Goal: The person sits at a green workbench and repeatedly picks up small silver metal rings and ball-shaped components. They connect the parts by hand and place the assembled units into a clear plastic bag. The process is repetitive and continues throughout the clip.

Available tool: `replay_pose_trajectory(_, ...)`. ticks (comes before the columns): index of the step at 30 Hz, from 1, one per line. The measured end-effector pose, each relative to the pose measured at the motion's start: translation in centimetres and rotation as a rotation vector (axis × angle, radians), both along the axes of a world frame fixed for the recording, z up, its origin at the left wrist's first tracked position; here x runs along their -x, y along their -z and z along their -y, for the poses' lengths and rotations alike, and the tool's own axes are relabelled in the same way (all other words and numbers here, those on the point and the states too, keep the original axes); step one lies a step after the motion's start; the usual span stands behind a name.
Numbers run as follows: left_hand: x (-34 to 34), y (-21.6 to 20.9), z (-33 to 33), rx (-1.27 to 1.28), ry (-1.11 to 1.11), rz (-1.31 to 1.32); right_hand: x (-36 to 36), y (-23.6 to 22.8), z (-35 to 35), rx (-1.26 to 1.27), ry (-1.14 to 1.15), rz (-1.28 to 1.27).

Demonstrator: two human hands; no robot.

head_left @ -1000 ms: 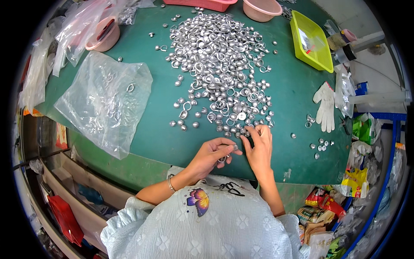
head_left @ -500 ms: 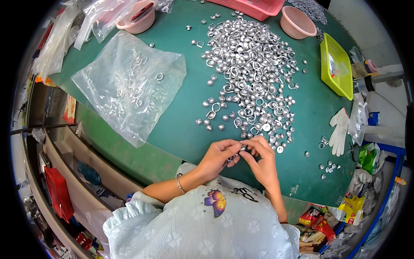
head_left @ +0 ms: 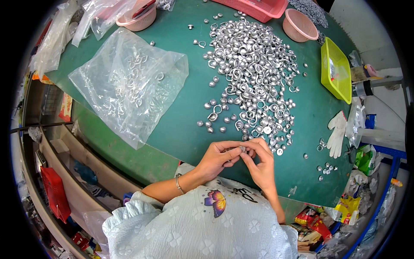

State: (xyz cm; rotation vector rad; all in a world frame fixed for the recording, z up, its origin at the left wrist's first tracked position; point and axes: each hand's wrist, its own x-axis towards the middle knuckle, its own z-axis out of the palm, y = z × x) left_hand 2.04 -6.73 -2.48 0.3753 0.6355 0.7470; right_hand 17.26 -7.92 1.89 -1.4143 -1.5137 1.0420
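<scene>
Close together at the table's near edge, my two hands pinch a small silver metal piece (head_left: 242,149) between their fingertips. My left hand (head_left: 219,157) has its fingers curled, thumb against the index finger. Opposite it, my right hand (head_left: 259,162) presses thumb and index finger on the same piece. Much of the piece is covered by my fingers, so I cannot tell its full shape. Just beyond my hands spreads a large heap of silver metal rings and domed caps (head_left: 254,73). Several loose caps (head_left: 209,124) lie left of the heap's near end.
A clear plastic bag (head_left: 129,86) with several rings lies left on the green table (head_left: 196,99). Pink baskets (head_left: 300,26) stand at the back, a yellow-green basket (head_left: 336,71) at right. A white glove (head_left: 337,134) and a few caps (head_left: 327,167) lie near the right edge.
My left fingers have closed in, and the ring seen under them earlier is now mostly hidden. Both hands stay together at the same spot; the view has shifted slightly.
</scene>
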Motion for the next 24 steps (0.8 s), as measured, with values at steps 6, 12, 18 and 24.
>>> replay_pose_trajectory(6, 0.2, -1.0, -0.4, 0.001, -0.015, -0.094, -2.5, 0.6, -3.6, -0.022, 0.166, 0.247)
replay_pose_trajectory(12, -0.1, -1.1, -0.5, -0.006, 0.066, -0.186, -2.5, 3.9, -8.5, -0.319, 0.022, 0.678)
replay_pose_trajectory(18, 0.1, -0.8, -0.8, 0.0, 0.026, -0.216, -1.7, 2.4, -6.2, -0.213, -0.229, 0.591)
replay_pose_trajectory(24, -0.1, -1.0, -1.1, 0.001, 0.026, -0.203, -0.8, 2.7, -10.6, -0.282, 0.017, 0.592)
